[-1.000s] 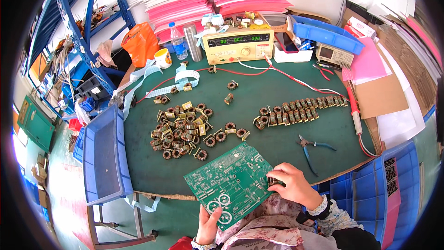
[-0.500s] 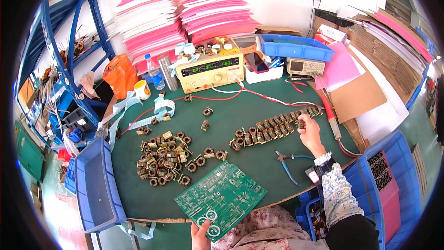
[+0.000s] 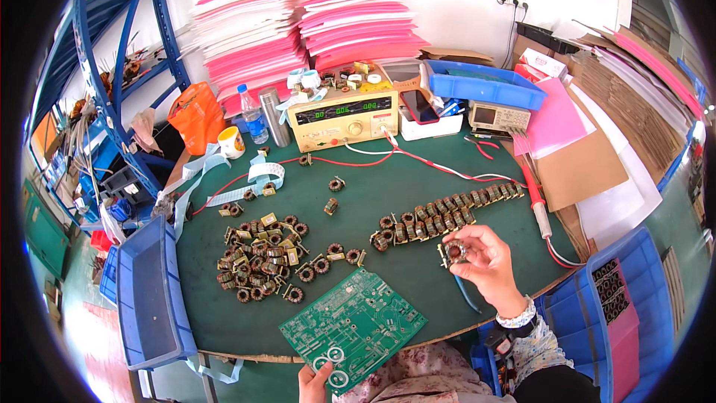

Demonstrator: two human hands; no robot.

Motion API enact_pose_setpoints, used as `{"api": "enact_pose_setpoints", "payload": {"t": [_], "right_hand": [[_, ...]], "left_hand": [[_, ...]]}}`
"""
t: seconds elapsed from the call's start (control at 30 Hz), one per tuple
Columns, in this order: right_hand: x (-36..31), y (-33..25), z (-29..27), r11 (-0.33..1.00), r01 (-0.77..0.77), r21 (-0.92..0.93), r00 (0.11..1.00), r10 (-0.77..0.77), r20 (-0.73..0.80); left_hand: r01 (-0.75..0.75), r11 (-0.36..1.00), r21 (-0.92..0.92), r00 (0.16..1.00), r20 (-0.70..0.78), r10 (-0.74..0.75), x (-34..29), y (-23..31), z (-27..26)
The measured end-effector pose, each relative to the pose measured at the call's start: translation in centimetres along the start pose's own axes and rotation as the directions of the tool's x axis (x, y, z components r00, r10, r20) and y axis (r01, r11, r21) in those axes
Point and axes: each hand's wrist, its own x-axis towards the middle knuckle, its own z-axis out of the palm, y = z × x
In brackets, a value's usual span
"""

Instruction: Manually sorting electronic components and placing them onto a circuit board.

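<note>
In my right hand [image 3: 488,265], raised over the right part of the table, a copper-wound toroidal coil [image 3: 455,252] on a small base is pinched between thumb and fingers. My left hand [image 3: 315,383] grips the near left corner of a green circuit board [image 3: 358,322], next to its white printed rings. The board tilts over the table's front edge and my lap. Beyond my right hand runs a double row of similar coils [image 3: 436,218]. A loose heap of coils [image 3: 261,260] lies left of the board. Pliers with blue handles [image 3: 468,295] are mostly hidden behind my right hand.
A yellow power supply [image 3: 344,119] stands at the back, its red and white leads crossing the green tabletop [image 3: 298,198]. Blue bins flank the table at left [image 3: 155,302] and right [image 3: 649,306]. A soldering iron [image 3: 535,198] lies at the right.
My right hand has come from the row's right end toward me and left, carrying one coil. The pliers are now largely covered. My left hand still holds the board, shifted slightly.
</note>
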Motion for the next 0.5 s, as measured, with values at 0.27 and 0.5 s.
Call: {"api": "enact_pose_setpoints", "payload": {"t": [0.27,0.5], "right_hand": [[-2.2,0.3,2.7,0.976,0.175,-0.127,0.984,-0.167,0.070],[-5.3,1.8,7.1,0.940,0.222,-0.260,0.964,-0.172,0.203]], "left_hand": [[-0.258,0.818,0.513,0.941,-0.059,0.334,0.1,3.1,-2.6],[-0.285,0.820,0.496,0.958,0.127,0.256,-0.9,4.5,-1.7]]}}
